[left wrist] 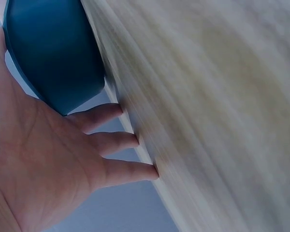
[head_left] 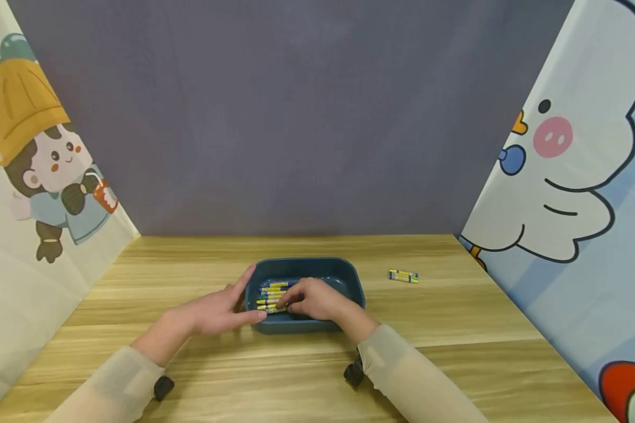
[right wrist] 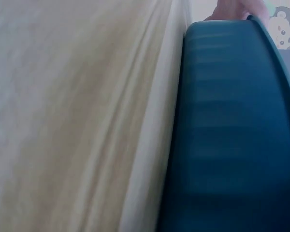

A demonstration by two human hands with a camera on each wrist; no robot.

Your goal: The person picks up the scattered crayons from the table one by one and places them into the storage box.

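Observation:
A dark blue plastic bin stands on the wooden table, with several yellow-and-blue crayons laid side by side in its left half. My left hand is spread at the bin's left end, its thumb on the near rim. In the left wrist view, three straight fingers of that hand reach down to the tabletop beside the bin. My right hand dips inside the bin, thumb and fingers pinching the right end of the nearest crayon. In the right wrist view the bin's outer wall hides the right hand.
On the wooden table, right of the bin, lie a few more crayons close together. A grey panel rises along the table's back edge. Printed cartoon walls flank both sides.

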